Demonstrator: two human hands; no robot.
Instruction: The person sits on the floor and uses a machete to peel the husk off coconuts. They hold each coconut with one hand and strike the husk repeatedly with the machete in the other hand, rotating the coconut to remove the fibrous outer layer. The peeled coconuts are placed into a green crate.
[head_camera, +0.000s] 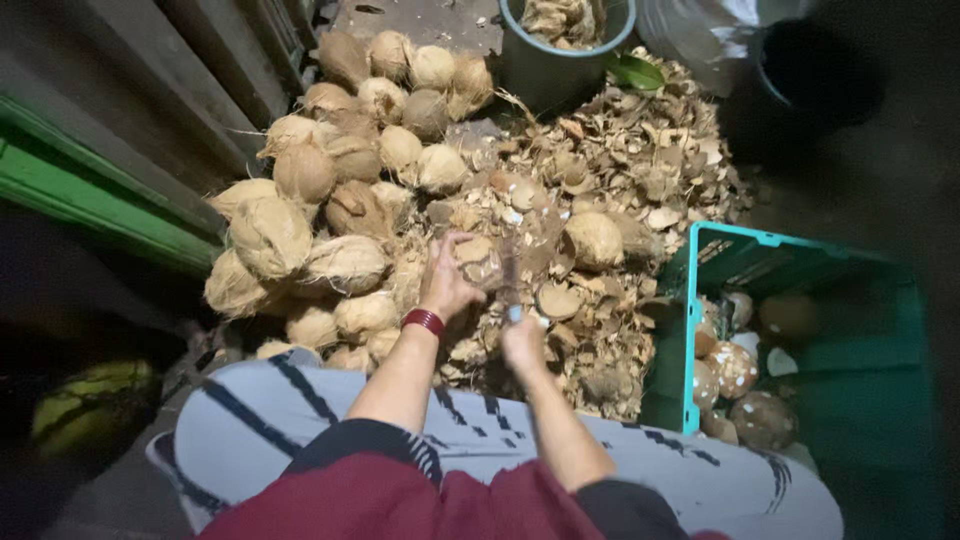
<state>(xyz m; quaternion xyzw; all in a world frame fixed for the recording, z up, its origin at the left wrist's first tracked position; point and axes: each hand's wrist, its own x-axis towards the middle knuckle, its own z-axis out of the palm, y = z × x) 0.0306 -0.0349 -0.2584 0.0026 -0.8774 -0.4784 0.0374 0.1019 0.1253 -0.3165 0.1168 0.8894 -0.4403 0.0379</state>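
My left hand (447, 283), with a red band at the wrist, grips a brown husked coconut (478, 260) in front of me. My right hand (522, 343) is shut on a knife or chopper handle; its blade (511, 272) is blurred and points up against the coconut. Both hands are over a heap of shell chips and husk scraps (620, 180). My knees, under striped cloth, fill the bottom of the view.
A pile of fibrous brown coconuts (330, 200) lies to the left. At the right stands a green plastic crate (700, 330) holding several peeled coconuts (735, 368). A green bucket (560, 55) sits at the top. A green board runs along the left wall.
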